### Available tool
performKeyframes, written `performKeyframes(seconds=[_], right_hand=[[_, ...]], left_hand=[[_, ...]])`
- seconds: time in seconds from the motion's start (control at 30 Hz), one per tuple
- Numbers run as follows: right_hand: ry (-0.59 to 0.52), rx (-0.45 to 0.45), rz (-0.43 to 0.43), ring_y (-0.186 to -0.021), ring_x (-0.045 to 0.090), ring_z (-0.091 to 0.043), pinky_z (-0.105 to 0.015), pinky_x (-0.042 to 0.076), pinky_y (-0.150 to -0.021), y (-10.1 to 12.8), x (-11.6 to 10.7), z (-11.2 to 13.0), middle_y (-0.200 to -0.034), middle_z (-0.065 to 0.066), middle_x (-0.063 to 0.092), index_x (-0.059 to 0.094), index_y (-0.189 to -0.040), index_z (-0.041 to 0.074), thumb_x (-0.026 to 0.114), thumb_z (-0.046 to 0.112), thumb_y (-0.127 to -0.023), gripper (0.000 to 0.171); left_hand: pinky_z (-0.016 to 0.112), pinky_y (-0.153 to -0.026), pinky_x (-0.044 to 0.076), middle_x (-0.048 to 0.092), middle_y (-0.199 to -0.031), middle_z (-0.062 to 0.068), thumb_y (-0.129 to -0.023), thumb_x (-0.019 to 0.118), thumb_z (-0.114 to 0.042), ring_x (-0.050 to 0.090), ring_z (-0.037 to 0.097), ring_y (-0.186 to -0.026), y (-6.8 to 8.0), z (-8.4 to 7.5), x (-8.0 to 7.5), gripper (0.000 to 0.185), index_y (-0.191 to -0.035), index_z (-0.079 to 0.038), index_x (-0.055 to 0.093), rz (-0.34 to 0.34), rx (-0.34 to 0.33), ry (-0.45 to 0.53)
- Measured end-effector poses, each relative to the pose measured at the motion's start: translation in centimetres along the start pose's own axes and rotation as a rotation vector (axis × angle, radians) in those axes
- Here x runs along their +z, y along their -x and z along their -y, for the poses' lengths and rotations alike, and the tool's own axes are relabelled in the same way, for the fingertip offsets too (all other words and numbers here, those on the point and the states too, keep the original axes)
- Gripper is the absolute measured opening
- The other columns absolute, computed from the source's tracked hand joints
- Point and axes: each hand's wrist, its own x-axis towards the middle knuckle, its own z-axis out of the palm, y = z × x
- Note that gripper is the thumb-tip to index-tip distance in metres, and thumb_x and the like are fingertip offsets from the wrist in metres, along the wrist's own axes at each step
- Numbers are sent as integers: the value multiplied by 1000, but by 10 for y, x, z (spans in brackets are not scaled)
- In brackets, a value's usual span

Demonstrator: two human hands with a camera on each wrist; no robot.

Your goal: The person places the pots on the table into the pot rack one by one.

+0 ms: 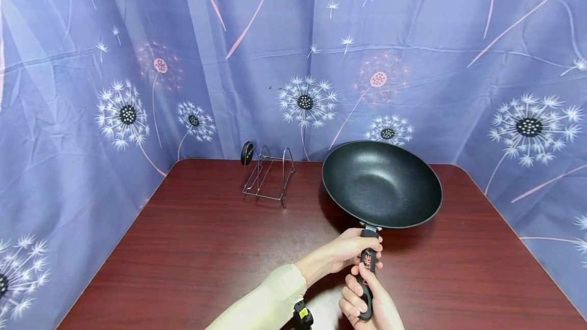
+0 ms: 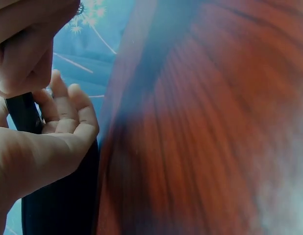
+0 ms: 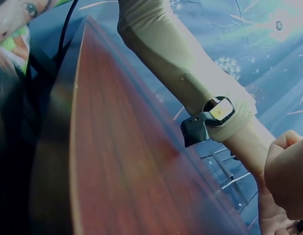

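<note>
Head view: wok (image 1: 380, 180) beyond left hand (image 1: 349, 248) and right hand (image 1: 380, 299) (both clenched round handle (image 1: 368, 257)).

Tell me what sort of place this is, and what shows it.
Despite the wok, probably a makeshift recording booth rather than a working kitchen: dandelion-print curtains hang along three sides of the wood-grain table, and a black camera is strapped to the left wrist.

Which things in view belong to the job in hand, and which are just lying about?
In the job:
Black pan, held by its handle
Left hand, gripping nearer the pan
Right hand, gripping the handle's lower end

Lying about:
Wire rack, left of the pan, untouched; its part is unclear
</note>
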Motion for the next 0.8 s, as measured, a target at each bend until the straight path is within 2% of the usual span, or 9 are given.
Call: performKeyframes(seconds=[0.17, 0.27, 0.4, 0.57, 0.67, 0.8], right_hand=[[68, 6, -55, -55, 10, -9, -18, 21, -55, 0, 4, 1, -73, 9, 32, 61, -103, 19, 15, 33, -110, 49], [113, -10, -83, -54, 12, -7, -18, 19, -51, 0, 5, 1, -72, 8, 25, 60, -102, 19, 16, 33, -110, 46], [183, -22, -141, -53, 16, -5, -16, 21, -48, 2, 8, 2, -71, 9, 25, 55, -101, 21, 18, 33, -110, 40], [297, -19, -237, -51, 23, -2, -15, 24, -46, 4, 12, 3, -70, 10, 26, 50, -97, 24, 22, 33, -111, 33], [389, -22, -296, -48, 28, 1, -17, 20, -44, 5, 16, 3, -68, 12, 28, 47, -94, 25, 24, 32, -111, 29], [485, -17, -332, -47, 33, 4, -25, 7, -44, 5, 19, 3, -66, 15, 33, 46, -90, 25, 24, 30, -111, 30]], left_hand=[[21, -56, 54, 60, -76, 0, -79, 64, -7, 62, 11, -62, -1, -1, 3, 36, -115, -1, 59, -52, 4, 8], [19, -53, 50, 61, -75, -1, -81, 67, -9, 59, 8, -62, -2, 0, 5, 28, -108, -5, 61, -74, 10, 3], [18, -51, 46, 62, -73, -2, -82, 70, -9, 57, 5, -62, -2, -1, 9, 20, -99, -10, 61, -100, 25, -16], [18, -56, 47, 62, -72, -3, -79, 69, -5, 58, 8, -66, 0, -2, 15, 22, -99, -7, 61, -153, 56, -62], [18, -57, 47, 60, -70, -3, -78, 69, -3, 57, 10, -65, 0, -2, 17, 19, -95, -7, 62, -171, 74, -66], [18, -58, 46, 59, -69, -4, -78, 68, -1, 56, 10, -63, 0, 0, 18, 16, -86, -12, 60, -170, 102, -63]])
